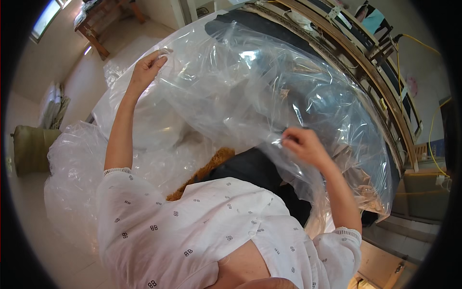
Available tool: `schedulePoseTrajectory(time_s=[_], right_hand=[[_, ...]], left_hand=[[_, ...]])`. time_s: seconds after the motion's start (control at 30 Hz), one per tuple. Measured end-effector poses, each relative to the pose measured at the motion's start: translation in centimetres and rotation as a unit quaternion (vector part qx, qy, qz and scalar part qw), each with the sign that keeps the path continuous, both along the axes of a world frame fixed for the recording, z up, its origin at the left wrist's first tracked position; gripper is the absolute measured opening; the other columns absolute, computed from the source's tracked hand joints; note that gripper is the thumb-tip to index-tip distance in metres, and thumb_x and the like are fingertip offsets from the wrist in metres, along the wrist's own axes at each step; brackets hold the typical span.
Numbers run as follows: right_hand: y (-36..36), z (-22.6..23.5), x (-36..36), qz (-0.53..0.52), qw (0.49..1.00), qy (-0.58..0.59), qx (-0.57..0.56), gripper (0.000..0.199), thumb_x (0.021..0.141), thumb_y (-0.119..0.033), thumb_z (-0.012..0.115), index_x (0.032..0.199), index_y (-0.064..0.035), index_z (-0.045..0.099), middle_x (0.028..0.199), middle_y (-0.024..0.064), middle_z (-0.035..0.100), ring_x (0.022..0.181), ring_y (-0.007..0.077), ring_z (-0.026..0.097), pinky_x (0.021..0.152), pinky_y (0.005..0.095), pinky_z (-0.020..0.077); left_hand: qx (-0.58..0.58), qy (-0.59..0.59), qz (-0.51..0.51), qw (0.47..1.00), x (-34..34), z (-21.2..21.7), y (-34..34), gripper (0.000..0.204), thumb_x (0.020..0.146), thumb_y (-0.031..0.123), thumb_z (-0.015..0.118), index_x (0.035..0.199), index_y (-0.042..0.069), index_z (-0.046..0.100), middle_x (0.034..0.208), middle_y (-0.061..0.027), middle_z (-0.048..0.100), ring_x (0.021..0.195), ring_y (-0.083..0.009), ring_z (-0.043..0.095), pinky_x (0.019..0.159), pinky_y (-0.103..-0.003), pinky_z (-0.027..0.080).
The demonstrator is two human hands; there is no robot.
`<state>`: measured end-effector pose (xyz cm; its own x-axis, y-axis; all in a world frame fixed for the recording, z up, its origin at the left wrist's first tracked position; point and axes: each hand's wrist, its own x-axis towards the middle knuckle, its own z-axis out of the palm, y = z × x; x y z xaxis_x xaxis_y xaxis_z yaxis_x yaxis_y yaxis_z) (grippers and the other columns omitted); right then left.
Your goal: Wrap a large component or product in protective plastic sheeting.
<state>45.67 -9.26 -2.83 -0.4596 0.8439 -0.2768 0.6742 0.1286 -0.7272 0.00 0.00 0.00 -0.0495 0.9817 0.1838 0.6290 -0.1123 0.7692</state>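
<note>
Big clear plastic sheet [250,91] fills the centre, billowing over a dark cloth [255,168] at 6 o'clock. Left hand [147,67], at 11 o'clock, arm stretched out, fingers closed on the sheet's far edge. Right hand [303,144], at 4 o'clock, fingers pinched narrow on a fold of the sheet. Brown fuzzy thing [202,176] beside the cloth, maybe fur. Wooden frame [380,91] at 2 o'clock.

A long wooden-framed work table [385,103] curves away on the right, carrying dark black fabric [255,168] with a brown furry piece [207,168] near its left edge, all draped under crumpled clear plastic sheeting [250,82].
</note>
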Motion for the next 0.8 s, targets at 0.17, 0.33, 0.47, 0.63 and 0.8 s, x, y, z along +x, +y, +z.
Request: schedulePoseTrajectory(time_s=[0.17, 0.33, 0.47, 0.63, 0.8], right_hand=[[-1.3, 7.0, 10.9, -0.262, 0.941, 0.173, 0.122, 0.016, 0.085, -0.017, 0.061, 0.098, -0.0070, 0.060, 0.088, -0.0028, 0.055, 0.083, 0.0069, 0.050, 0.076, 0.0222, 0.0406], [-14.0, 17.6, 41.8, -0.591, 0.606, 0.154, 0.509, 0.026, 0.088, -0.020, 0.056, 0.102, 0.0018, 0.058, 0.097, 0.0077, 0.061, 0.090, 0.0153, 0.055, 0.083, 0.0282, 0.0433], [-16.4, 19.2, 29.2, -0.612, 0.442, -0.154, 0.638, 0.026, 0.090, -0.019, 0.052, 0.102, 0.0032, 0.057, 0.096, 0.0079, 0.061, 0.089, 0.0161, 0.055, 0.082, 0.0286, 0.0437], [-10.7, 14.9, 11.2, -0.288, 0.880, 0.128, 0.355, 0.038, 0.079, -0.011, 0.059, 0.115, -0.0034, 0.053, 0.111, 0.0064, 0.056, 0.106, 0.0162, 0.052, 0.087, 0.0301, 0.0422], [-8.7, 12.6, 6.6, -0.236, 0.882, -0.022, 0.408, 0.031, 0.073, -0.010, 0.067, 0.101, -0.0038, 0.055, 0.091, 0.0099, 0.057, 0.084, 0.0208, 0.058, 0.073, 0.0277, 0.0446]], left_hand=[[-0.045, -0.147, -0.167, 0.974, 5.8, 4.1, -2.8, 0.031, 0.085, 0.013, 0.054, 0.115, 0.010, 0.061, 0.082, 0.0036, 0.057, 0.058, -0.0055, 0.044, 0.056, -0.020, 0.038], [-0.137, -0.323, -0.586, 0.730, 16.1, 4.4, -6.6, 0.042, 0.075, 0.002, 0.056, 0.117, 0.004, 0.059, 0.111, -0.0109, 0.062, 0.077, -0.0171, 0.061, 0.073, -0.028, 0.049], [-0.011, -0.240, -0.744, 0.624, 28.9, 4.3, -11.2, 0.035, 0.081, 0.006, 0.057, 0.115, 0.010, 0.061, 0.077, -0.0031, 0.064, 0.079, -0.0178, 0.057, 0.083, -0.031, 0.034], [-0.027, -0.165, -0.773, 0.612, 38.6, 2.1, -13.8, 0.031, 0.081, 0.008, 0.057, 0.111, 0.010, 0.061, 0.078, -0.0071, 0.062, 0.079, -0.0231, 0.058, 0.077, -0.039, 0.040], [0.195, -0.132, -0.701, 0.674, 42.7, -0.8, -16.8, 0.021, 0.078, 0.015, 0.061, 0.099, 0.009, 0.063, 0.084, -0.0081, 0.061, 0.078, -0.0251, 0.059, 0.068, -0.038, 0.044]])
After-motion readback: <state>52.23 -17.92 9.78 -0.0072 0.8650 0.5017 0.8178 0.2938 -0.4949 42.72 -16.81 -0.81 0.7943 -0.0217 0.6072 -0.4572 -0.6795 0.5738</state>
